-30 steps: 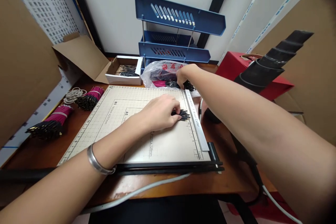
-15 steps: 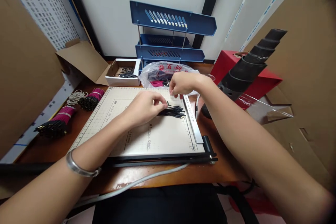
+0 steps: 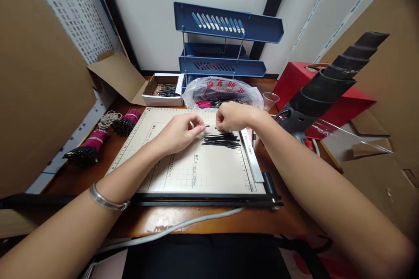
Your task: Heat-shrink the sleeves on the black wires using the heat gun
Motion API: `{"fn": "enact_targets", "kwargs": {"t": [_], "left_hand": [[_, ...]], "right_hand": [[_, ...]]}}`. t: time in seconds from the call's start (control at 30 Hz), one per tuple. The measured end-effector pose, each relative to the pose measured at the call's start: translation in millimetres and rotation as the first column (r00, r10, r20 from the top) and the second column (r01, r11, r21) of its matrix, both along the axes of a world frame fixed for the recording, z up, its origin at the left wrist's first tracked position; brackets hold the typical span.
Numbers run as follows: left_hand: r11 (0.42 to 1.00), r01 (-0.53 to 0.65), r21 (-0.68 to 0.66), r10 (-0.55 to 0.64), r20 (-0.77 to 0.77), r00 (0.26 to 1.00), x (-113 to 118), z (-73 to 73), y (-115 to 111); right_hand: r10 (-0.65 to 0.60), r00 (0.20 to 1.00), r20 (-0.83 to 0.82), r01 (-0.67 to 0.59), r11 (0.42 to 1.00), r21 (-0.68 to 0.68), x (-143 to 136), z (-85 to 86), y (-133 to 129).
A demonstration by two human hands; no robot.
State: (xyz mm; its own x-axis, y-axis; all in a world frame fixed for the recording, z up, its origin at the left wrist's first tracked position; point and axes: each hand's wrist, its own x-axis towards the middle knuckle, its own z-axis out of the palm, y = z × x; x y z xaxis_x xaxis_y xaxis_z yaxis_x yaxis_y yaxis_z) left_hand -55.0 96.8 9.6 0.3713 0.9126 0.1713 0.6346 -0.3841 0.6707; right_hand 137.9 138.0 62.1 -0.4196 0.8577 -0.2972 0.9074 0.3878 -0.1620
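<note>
On the desk (image 3: 255,222) lies a paper cutter (image 3: 222,170), with more strands in the plastic bag (image 3: 255,96) and box (image 3: 163,100) beyond its far edge. Two tied bundles (image 3: 85,147) at its left look finished, while the black strands (image 3: 221,140) loose near its right edge seem yet to be dealt with. Just beyond these, the right hand (image 3: 233,117) is curled, contents unclear, and the left hand (image 3: 181,133) pinches a small black piece (image 3: 207,126).

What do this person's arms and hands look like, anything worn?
The left hand and right hand are ungloved. A shiny silver-coloured bangle circles the left forearm; the right forearm has nothing on it that shows. No sleeves are visible.
</note>
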Motion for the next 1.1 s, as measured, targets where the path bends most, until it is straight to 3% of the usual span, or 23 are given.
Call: {"fn": "enact_targets", "kwargs": {"t": [0.17,0.33,0.73,1.1], "left_hand": [[0.995,-0.057,0.086,0.054,0.03,0.998,-2.7,-1.0,-0.8],[0.986,-0.034,0.166,0.021,0.078,0.997,-3.4,0.6,-3.2],[0.968,0.09,0.234,-0.137,0.196,0.971,-2.0,-0.9,-5.3],[0.987,0.067,0.146,-0.106,0.277,0.955,0.4,3.6,-13.0]], "right_hand": [[0.029,0.985,-0.168,-0.021,0.999,0.049,10.5,-2.3,-4.7],[0.148,0.887,-0.438,-0.087,0.984,0.155,17.0,1.1,-23.3],[0.125,0.794,-0.596,-0.035,0.987,0.159,21.6,-9.0,-41.8],[0.03,0.688,-0.725,0.006,0.999,0.048,28.1,-13.4,-50.9]]}}
